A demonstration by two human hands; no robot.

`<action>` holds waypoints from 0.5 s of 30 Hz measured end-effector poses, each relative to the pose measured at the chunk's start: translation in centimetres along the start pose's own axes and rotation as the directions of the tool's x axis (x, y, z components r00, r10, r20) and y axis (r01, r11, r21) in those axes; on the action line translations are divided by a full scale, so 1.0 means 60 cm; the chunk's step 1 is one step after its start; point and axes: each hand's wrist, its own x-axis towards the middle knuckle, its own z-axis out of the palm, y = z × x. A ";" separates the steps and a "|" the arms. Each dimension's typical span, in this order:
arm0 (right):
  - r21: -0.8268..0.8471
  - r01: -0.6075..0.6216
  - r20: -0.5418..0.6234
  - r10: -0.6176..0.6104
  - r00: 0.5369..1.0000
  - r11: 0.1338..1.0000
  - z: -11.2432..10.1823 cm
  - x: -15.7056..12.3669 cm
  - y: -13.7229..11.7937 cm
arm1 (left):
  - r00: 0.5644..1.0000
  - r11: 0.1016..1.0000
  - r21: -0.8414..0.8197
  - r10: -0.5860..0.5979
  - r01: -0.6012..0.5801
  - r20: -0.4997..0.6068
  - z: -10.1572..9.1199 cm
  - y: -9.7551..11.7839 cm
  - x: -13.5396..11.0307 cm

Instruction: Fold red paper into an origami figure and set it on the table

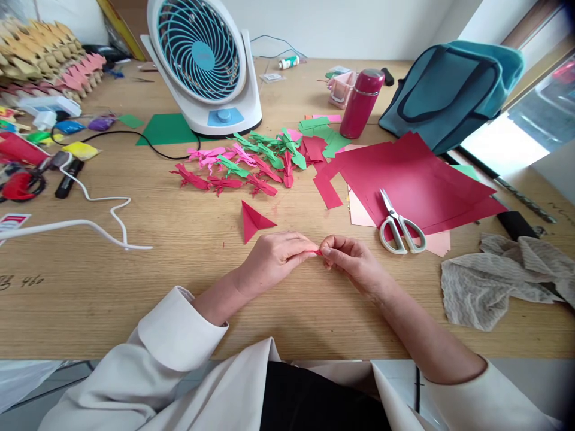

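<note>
While each grip (281,251) (353,260) pinches, red paper (318,252) lies between.

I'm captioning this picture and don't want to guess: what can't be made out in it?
Head view: the full shape of the small red paper piece, hidden by the left hand and right hand pinching it.
Head view: the far end of the white cord, cut off by the left edge.
Head view: any print on the white-and-green tube, too small to read.

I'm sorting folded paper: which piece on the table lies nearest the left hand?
The red pointed piece just beyond the left hand, apart from the cluster of red, pink and green ones.
</note>
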 end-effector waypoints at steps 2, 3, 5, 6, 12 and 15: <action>0.034 -0.029 0.018 0.028 0.999 0.999 -0.001 0.000 -0.001 | 1.000 1.000 -0.004 -0.013 0.013 0.018 -0.001 0.000 0.001; 0.053 -0.044 0.027 0.043 0.999 0.998 -0.001 0.000 -0.001 | 1.000 1.000 -0.007 -0.011 0.011 0.024 -0.001 0.000 0.001; 0.086 -0.072 0.040 0.069 0.997 0.994 -0.001 -0.001 -0.001 | 1.000 1.000 -0.016 -0.002 0.002 0.025 -0.001 0.001 0.001; 0.096 -0.083 0.044 0.079 0.996 0.992 -0.001 -0.002 -0.002 | 1.000 1.000 -0.023 0.004 -0.003 0.019 0.000 0.001 0.001; 0.113 -0.102 0.064 0.095 0.993 0.988 0.002 -0.004 -0.008 | 0.999 0.992 -0.123 -0.007 0.003 -0.034 0.004 0.004 0.003; 0.130 -0.112 0.082 0.102 0.991 0.985 0.001 -0.004 -0.008 | 0.997 0.984 -0.176 -0.027 0.014 -0.069 0.007 0.004 0.004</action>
